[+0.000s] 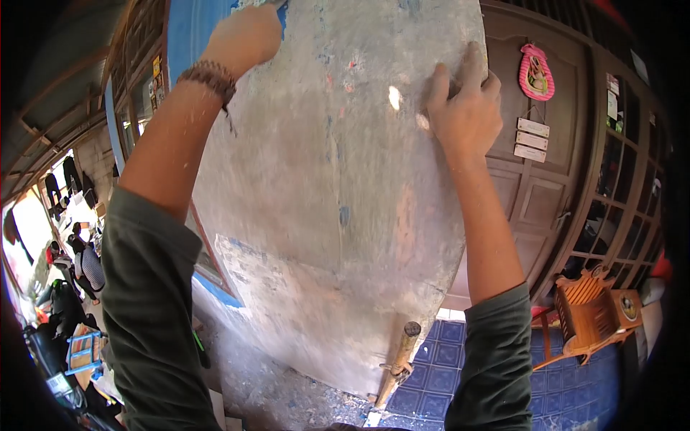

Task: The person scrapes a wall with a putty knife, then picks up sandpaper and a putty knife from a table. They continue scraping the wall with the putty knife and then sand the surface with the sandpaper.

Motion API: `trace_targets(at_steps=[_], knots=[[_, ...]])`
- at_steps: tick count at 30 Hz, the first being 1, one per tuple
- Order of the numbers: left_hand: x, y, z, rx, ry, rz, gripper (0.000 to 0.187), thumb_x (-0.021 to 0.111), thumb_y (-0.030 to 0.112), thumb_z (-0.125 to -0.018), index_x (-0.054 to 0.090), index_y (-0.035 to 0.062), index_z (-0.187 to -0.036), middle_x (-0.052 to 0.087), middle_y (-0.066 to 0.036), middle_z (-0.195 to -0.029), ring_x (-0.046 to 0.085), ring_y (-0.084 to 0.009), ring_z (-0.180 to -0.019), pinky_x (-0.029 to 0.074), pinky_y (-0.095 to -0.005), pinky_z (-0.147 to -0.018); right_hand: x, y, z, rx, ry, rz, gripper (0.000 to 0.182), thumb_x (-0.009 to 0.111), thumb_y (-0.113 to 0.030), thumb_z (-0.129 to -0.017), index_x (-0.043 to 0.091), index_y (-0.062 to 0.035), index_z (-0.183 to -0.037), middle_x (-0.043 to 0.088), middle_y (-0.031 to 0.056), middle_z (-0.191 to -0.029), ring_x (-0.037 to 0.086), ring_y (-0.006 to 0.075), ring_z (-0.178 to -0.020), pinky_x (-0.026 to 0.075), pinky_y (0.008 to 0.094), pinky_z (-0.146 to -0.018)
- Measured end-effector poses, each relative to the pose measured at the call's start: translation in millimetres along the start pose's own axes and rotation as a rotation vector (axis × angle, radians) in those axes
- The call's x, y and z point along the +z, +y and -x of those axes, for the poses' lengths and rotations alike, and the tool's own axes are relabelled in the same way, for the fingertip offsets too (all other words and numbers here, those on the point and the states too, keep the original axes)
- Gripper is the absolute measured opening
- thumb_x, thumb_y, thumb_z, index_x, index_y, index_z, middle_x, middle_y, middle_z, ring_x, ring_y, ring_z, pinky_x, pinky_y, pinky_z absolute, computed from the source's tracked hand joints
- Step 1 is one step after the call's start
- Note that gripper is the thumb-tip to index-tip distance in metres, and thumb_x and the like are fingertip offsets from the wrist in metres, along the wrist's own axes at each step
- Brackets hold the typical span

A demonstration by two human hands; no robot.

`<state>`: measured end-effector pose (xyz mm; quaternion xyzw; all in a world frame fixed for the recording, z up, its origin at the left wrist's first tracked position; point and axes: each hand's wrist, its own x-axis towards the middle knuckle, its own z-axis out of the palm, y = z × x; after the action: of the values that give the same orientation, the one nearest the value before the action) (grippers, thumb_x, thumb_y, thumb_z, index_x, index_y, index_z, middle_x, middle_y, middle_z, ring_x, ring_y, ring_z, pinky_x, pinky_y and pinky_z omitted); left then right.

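My left hand, with a braided bracelet at its wrist, is closed at the top of the wall. It grips what looks like a scraper, of which only a grey sliver shows at the frame's top edge. Blue paint lies beside that hand, while most of the wall is bare grey with pinkish patches. My right hand rests on the wall near its right edge, fingers apart and holding nothing.
A wooden pole leans below, by blue floor tiles with pale flakes. On the right are a brown door with a pink decoration and a wooden chair. A person is far left, near a blue-framed stool.
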<state>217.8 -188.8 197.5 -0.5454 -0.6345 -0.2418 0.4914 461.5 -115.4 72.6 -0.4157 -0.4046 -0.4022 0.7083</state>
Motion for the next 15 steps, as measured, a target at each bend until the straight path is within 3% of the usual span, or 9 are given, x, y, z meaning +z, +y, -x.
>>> trace_targets(at_steps=[2, 6, 8, 9, 11, 15], knots=[[14.8, 0.0, 16.7, 0.044, 0.154, 0.044, 0.027, 0.05, 0.009, -0.083, 0.065, 0.0002, -0.102, 0.067, -0.025, -0.099, 0.066, -0.0408, -0.093, 0.052, -0.0493, -0.084, 0.1, 0.0, -0.8, -0.045, 0.027, -0.041, 0.059, 0.061, -0.036, -0.082, 0.049, -0.0105, -0.134, 0.056, 0.0266, -0.107, 0.061, 0.0393, -0.086, 0.054, 0.0448, -0.063], [26.0, -17.7, -32.8, 0.075, 0.153, 0.128, 0.026, 0.049, 0.01, -0.084, 0.065, -0.0002, -0.102, 0.067, -0.025, -0.098, 0.066, -0.0408, -0.091, 0.053, -0.0485, -0.081, 0.3, -1.3, -1.5, -0.042, 0.021, -0.018, 0.059, 0.062, -0.036, -0.082, 0.05, -0.0098, -0.134, 0.056, 0.0266, -0.107, 0.061, 0.0394, -0.085, 0.054, 0.0448, -0.063], [39.0, -26.2, -72.3, -0.019, -0.024, -0.037, 0.047, 0.045, 0.004, -0.085, 0.045, 0.0002, -0.132, 0.066, -0.028, -0.096, 0.065, -0.0413, -0.09, 0.053, -0.0482, -0.078, -1.0, -1.7, -1.9, -0.028, 0.012, -0.05, 0.058, 0.062, -0.036, -0.082, 0.051, -0.0093, -0.133, 0.056, 0.0269, -0.106, 0.061, 0.0393, -0.084, 0.054, 0.0449, -0.062], [37.5, -20.2, -60.6, -0.02, -0.022, -0.036, 0.047, 0.045, 0.004, -0.085, 0.045, 0.0002, -0.132, 0.066, -0.028, -0.096, 0.065, -0.0413, -0.09, 0.053, -0.0482, -0.078, -1.2, -1.0, -2.4, -0.03, 0.013, -0.05, 0.058, 0.062, -0.036, -0.082, 0.051, -0.0093, -0.133, 0.056, 0.0269, -0.106, 0.061, 0.0393, -0.084, 0.054, 0.0449, -0.062], [29.7, -0.7, -6.3, 0.021, 0.166, 0.182, 0.031, 0.049, 0.01, -0.085, 0.06, -0.0016, -0.112, 0.067, -0.025, -0.095, 0.066, -0.0405, -0.089, 0.054, -0.048, -0.076, -1.4, -1.0, -1.8, -0.037, 0.001, -0.05, 0.057, 0.061, -0.035, -0.083, 0.051, -0.009, -0.132, 0.055, 0.028, -0.107, 0.061, 0.0402, -0.088, 0.055, 0.0459, -0.065], [69.0, 21.2, 96.4, -0.166, -0.066, 0.257, 0.058, 0.051, 0.006, -0.084, 0.033, -0.0006, -0.14, 0.067, -0.023, -0.087, 0.067, -0.0393, -0.081, 0.054, -0.0487, -0.069, -6.1, -1.5, 5.1, -0.024, -0.044, -0.109, 0.056, 0.06, -0.033, -0.084, 0.051, -0.0088, -0.133, 0.053, 0.03, -0.113, 0.058, 0.0417, -0.097, 0.054, 0.0468, -0.071]])
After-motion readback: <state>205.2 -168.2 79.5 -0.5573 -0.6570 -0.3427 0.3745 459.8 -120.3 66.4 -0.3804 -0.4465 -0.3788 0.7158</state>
